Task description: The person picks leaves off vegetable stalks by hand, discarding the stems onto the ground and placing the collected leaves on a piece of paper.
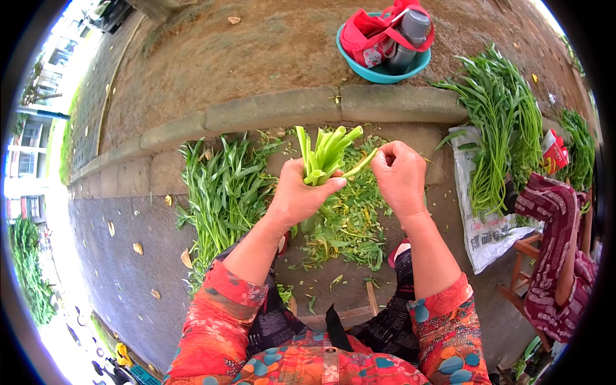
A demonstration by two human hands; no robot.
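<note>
My left hand (305, 190) grips a bunch of water spinach stems (327, 154), cut hollow ends pointing up and away from me. Leaves hang below that fist, partly hidden by it. With thumb and forefinger, my right hand (400, 175) pinches the tip of a single thin green stem (360, 164) that slants out of the bunch. Under both hands, a litter of torn leaves and yellowed bits (351, 226) covers the pavement. A heap of whole water spinach (224, 187) lies to the left, beside my left forearm.
Beyond the hands runs a stone kerb (274, 109). A turquoise basin (375, 74) on the soil holds a red bag (363, 38) and a grey flask (410, 38). More greens (500, 125) rest on a white sack (474, 245) at right, near a seated person's patterned sleeve (544, 231).
</note>
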